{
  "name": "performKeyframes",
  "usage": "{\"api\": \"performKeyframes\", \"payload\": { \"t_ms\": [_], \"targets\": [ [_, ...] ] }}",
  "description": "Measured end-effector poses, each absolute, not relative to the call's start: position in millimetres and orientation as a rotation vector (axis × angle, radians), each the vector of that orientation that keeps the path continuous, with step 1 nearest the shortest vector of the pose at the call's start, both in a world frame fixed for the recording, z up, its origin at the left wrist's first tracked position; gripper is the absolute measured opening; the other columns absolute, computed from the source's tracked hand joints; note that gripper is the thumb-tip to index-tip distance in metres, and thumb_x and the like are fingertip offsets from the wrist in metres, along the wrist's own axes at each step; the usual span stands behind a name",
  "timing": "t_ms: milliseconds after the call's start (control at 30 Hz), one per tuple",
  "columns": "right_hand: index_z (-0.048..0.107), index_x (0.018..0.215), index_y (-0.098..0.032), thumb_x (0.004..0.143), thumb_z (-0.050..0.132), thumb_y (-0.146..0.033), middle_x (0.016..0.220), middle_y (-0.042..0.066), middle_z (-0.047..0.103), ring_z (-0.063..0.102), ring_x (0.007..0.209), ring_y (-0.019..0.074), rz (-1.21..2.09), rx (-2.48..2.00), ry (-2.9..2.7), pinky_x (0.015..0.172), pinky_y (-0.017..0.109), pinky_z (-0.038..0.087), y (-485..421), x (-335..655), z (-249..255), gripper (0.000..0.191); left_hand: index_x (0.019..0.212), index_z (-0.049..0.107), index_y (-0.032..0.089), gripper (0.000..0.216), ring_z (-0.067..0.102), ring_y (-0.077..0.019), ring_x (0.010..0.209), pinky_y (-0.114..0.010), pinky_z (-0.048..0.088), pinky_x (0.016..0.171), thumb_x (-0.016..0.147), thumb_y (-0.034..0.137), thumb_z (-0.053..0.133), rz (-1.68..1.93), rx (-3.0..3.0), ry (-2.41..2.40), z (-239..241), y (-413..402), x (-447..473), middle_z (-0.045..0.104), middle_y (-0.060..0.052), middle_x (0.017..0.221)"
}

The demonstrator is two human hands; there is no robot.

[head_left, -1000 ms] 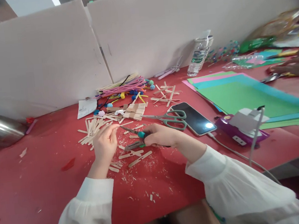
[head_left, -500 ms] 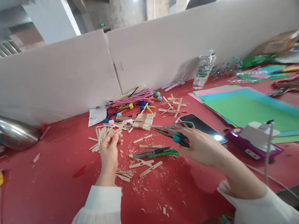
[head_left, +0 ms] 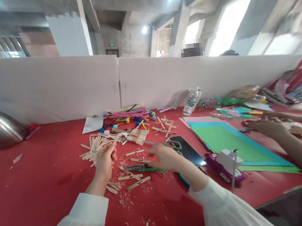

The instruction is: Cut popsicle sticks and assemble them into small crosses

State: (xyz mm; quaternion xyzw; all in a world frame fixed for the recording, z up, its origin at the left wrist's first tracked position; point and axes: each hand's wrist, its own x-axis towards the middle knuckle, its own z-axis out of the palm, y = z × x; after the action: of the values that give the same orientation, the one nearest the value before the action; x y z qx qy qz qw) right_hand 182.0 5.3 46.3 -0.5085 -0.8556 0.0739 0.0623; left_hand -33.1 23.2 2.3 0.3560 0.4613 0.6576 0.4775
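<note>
My left hand (head_left: pixel 104 162) is closed in a pinch beside the loose pile of wooden craft sticks (head_left: pixel 96 145); what sits between thumb and finger is too small to make out. My right hand (head_left: pixel 165 157) is open, its fingers stretched over the handle end of a green utility knife (head_left: pixel 135 168). Notched craft sticks (head_left: pixel 139 183) lie around that knife among wood shavings. Scissors with grey-green handles (head_left: pixel 176 145) rest behind my right hand. A teal tool handle (head_left: pixel 184 179) shows partly under my right forearm, the rest hidden.
A phone (head_left: pixel 189 152), a purple power strip (head_left: pixel 221 170) and coloured paper sheets (head_left: pixel 232 144) lie to the right. Behind are pipe cleaners (head_left: pixel 129 113) and a plastic bottle (head_left: pixel 192 101). A steel jug (head_left: pixel 2 125) stands left. Another person's hand (head_left: pixel 268 129) works at far right.
My right hand has let go of the teal-handled pliers and moved left to the utility knife, fingers now spread. My left hand keeps its pinch. The camera view has tilted up.
</note>
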Motion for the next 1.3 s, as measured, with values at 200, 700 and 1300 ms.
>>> {"api": "performKeyframes", "payload": {
  "t_ms": [200, 700, 1300],
  "targets": [
    [0.062, 0.081, -0.019, 0.062, 0.067, -0.033, 0.079, 0.002, 0.065, 0.059, 0.07, 0.0172, 0.336, -1.427, -2.823, 0.054, 0.022, 0.032, 24.5, 162.5, 23.6, 0.024, 0.057, 0.047, 0.016, 0.028, 0.031, -0.0028, 0.037, -0.016, 0.025, 0.037, 0.06, 0.038, 0.065, 1.592, 0.865, 1.118, -3.2, 22.4, -32.7, 0.038, 0.009, 0.045],
    [0.041, 0.071, -0.02, 0.072, 0.057, -0.041, 0.041, -0.01, 0.042, 0.037, 0.035, 0.0063, 1.221, -1.127, -1.387, 0.037, 0.018, 0.027, 20.9, 154.4, -1.6, 0.027, 0.072, 0.059, 0.015, 0.036, 0.055, -0.0114, 0.053, -0.025, 0.044, 0.056, 0.058, 0.047, 0.069, 1.217, 1.004, 1.137, -7.8, 4.2, 2.4, 0.066, -0.004, 0.067],
    [0.045, 0.115, -0.016, 0.084, 0.041, -0.024, 0.087, 0.006, 0.066, 0.064, 0.074, 0.0166, 0.519, -1.125, -2.037, 0.064, 0.025, 0.05, -4.7, 167.6, 11.5, 0.032, 0.074, 0.054, 0.018, 0.025, 0.057, -0.0123, 0.056, -0.024, 0.046, 0.057, 0.074, 0.043, 0.053, 1.362, 1.396, 1.304, -4.9, 0.6, -6.6, 0.061, 0.0, 0.063]
  ]
}}
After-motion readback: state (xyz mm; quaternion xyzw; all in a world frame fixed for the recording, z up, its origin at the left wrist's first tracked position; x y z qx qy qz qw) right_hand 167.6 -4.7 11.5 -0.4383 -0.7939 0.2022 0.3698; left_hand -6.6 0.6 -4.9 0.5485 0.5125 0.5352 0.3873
